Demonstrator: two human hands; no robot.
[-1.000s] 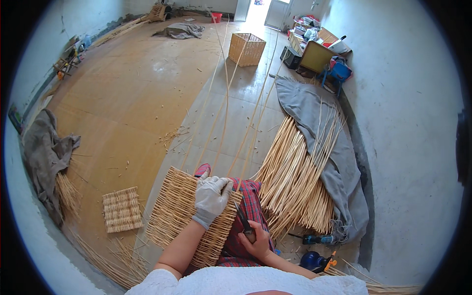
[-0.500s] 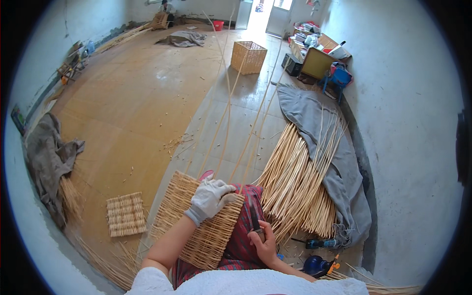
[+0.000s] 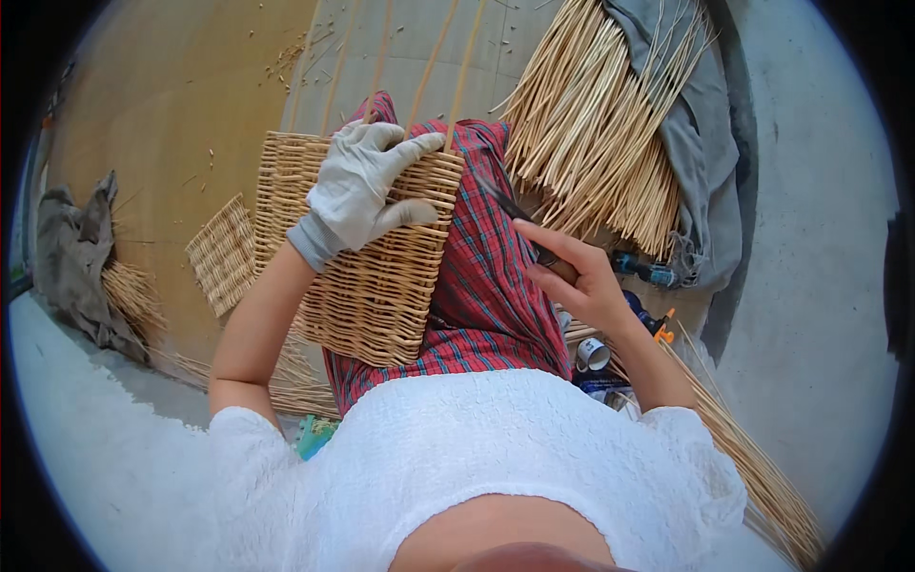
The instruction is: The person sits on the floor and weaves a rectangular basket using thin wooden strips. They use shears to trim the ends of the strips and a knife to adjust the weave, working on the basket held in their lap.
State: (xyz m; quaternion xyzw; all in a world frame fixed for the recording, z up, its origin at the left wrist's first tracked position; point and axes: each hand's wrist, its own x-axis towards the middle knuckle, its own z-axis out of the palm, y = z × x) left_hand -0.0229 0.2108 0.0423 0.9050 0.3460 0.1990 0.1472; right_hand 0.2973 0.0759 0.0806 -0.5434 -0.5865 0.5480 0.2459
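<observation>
A woven wicker panel lies tilted across my lap, over a red plaid cloth. Several long, pale stakes stick out from its far edge. My left hand, in a whitish work glove with a grey cuff, grips the panel near that edge; the thumb lies on the weave, and some fingertips are hidden beyond the rim. Just right of the panel, my bare right hand is closed around the handle of a knife. Its dark blade points up and left toward the panel's far right corner, apart from the weave.
Far right, a large bundle of peeled rods lies partly under a grey cloth. A teal-and-black power tool and a white cup sit beyond my right arm. A smaller woven panel and another grey cloth lie left.
The view has tipped down toward my lap. My right hand has turned the knife, so its blade slants more to the left. My left hand keeps its hold on the panel.
</observation>
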